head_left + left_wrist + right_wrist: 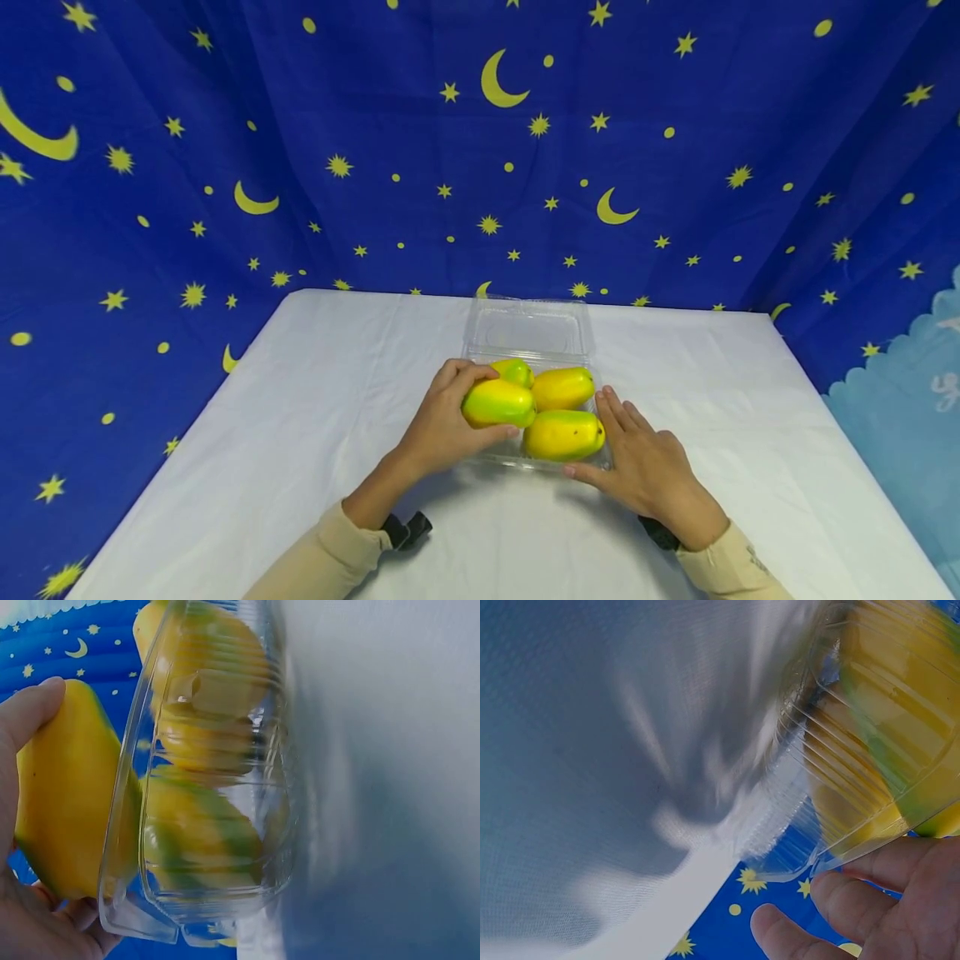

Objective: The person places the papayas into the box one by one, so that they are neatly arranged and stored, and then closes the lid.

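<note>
My left hand [442, 421] grips a yellow-green fruit [498, 403], long and blunt-ended like a small papaya. In the left wrist view that fruit [67, 795] is at the container's edge, thumb on one side and fingers on the other. Three similar fruits lie in a clear plastic container [510, 460]: one at back left [516, 372], one at back right [564, 388] and one at front right [564, 435]. Against the container's right side rests my right hand [648, 467], fingers extended and thumb at the front corner. The right wrist view shows its fingers [855, 904] beside the clear wall.
The container's hinged lid [528, 327] lies open toward the back of the table. A white cloth [337, 375] covers the table. Behind and at the sides hangs a blue curtain [420, 125] with yellow moons and stars.
</note>
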